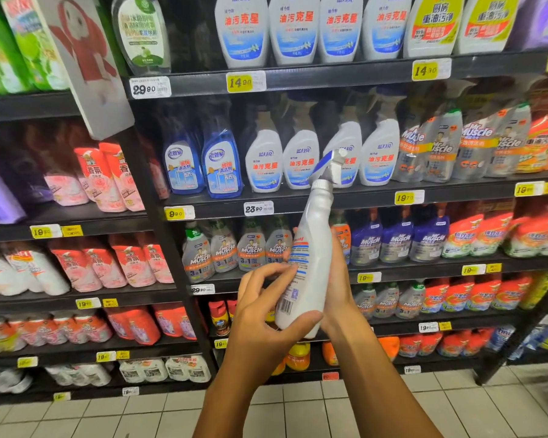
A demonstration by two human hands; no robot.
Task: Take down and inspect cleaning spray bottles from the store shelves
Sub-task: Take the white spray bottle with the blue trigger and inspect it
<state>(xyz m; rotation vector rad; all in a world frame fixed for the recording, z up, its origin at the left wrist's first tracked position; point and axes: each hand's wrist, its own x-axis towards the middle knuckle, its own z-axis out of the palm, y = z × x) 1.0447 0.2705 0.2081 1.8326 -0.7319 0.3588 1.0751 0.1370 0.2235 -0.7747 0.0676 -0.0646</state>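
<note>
A person stood before the shelves [329, 197] with a white spray bottle [309, 267] held up in both hands, tilted so its blue-and-white trigger head leaned to the upper right and its back label with the barcode faced them. The left hand [266, 314] cupped the bottle's base, thumb curled under it and fingers [274, 271] touching the label, while the right hand [339, 279] wrapped round the far side, its fingers mostly hidden behind the bottle. Rows of like bottles [301, 159] stood on the shelf just behind.
</note>
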